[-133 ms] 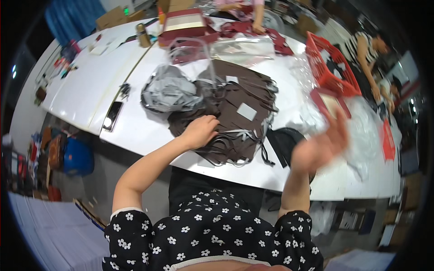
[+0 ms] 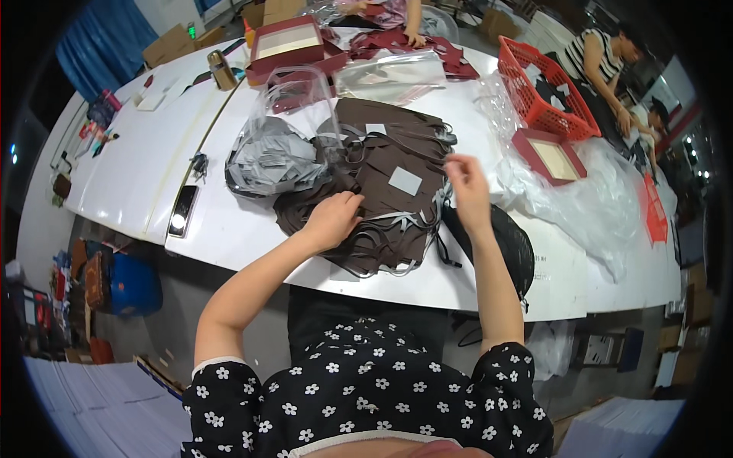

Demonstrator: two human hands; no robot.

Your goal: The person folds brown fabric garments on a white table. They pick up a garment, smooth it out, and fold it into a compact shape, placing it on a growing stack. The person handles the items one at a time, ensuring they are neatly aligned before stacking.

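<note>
A pile of dark brown fabric pieces (image 2: 393, 156) with long thin straps or ties lies on the white table in front of me. My left hand (image 2: 334, 220) lies on its near left part, fingers bent loosely over the cloth. At the pile's right edge hovers my right hand (image 2: 468, 187), fingers curved and slightly apart, with nothing visible in them. A pale square label (image 2: 405, 182) rests on top of the brown cloth. Left of the pile, a clear plastic bag (image 2: 279, 156) bulges with many grey label-like pieces. A black mesh-like pouch (image 2: 505, 248) sits beneath my right forearm.
A phone (image 2: 182, 211) and keys (image 2: 199, 166) lie to the left. Farther back are maroon boxes (image 2: 286, 47), a flask (image 2: 222, 70) and clear plastic sheets (image 2: 389, 76). A red basket (image 2: 534, 90), a maroon box lid (image 2: 548, 158) and crumpled plastic (image 2: 592, 221) occupy the right. Other people work beyond.
My right hand has swung left from over the plastic at the right to the brown pile's right edge. My left hand has stayed on the pile. The view has shifted slightly.
</note>
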